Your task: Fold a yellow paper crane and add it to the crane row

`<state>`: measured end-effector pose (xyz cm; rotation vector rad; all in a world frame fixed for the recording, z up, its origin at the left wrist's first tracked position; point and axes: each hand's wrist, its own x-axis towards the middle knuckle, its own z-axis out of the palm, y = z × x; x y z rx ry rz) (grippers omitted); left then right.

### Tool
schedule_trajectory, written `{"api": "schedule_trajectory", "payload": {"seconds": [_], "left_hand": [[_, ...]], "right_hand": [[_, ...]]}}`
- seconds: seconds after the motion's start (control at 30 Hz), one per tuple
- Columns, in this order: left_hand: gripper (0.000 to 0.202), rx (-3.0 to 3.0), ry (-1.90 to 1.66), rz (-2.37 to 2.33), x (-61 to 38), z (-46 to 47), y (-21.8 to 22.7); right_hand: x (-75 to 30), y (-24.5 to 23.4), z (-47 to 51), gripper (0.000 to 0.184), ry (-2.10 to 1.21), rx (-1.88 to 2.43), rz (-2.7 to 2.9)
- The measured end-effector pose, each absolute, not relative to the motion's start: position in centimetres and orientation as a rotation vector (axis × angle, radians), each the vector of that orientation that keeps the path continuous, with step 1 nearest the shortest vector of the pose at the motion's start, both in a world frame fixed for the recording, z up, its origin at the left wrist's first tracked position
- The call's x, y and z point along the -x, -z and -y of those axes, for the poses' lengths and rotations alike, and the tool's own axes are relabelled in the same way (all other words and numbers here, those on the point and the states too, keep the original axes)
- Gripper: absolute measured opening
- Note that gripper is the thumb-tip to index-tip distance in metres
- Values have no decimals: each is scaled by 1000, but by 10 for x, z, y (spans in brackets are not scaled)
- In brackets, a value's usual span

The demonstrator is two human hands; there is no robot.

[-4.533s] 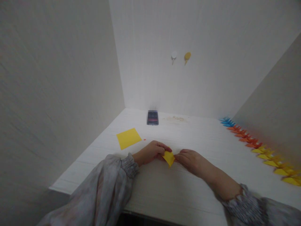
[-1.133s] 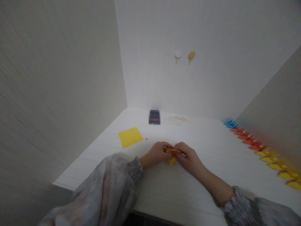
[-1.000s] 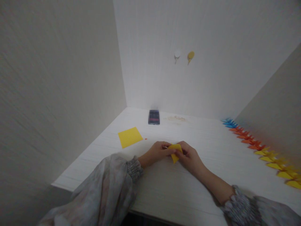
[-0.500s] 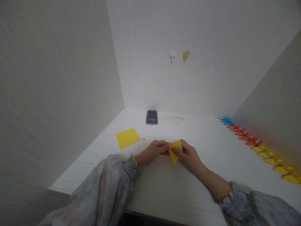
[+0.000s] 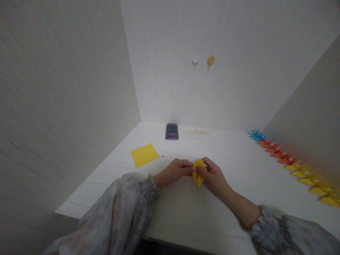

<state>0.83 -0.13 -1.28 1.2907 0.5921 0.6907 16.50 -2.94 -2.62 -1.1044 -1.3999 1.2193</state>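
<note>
Between my two hands is a piece of folded yellow origami paper, its lower end split into two points. My left hand pinches its left edge with thumb and fingers; a ring shows on one finger. From the other side my right hand grips it, thumb across the front and fingers behind. Fingertips at the back are partly hidden by the paper. Both hands are just over the white table.
A flat yellow sheet lies left, with a tiny orange scrap beside it. Behind stands a dark blurred device. Folded paper cranes in blue, orange, red and yellow line the right side. Two hooks hang on the back wall.
The folded paper has turned and opened a little, now showing two points at its lower end. My left fingers have shifted slightly right onto its edge.
</note>
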Motion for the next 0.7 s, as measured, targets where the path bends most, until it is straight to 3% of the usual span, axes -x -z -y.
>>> {"api": "schedule_trajectory", "payload": {"seconds": [0.7], "left_hand": [[28, -1317, -663, -594, -7, 2, 10]], "right_hand": [[-168, 23, 32, 19, -1318, 1000, 1356]]}}
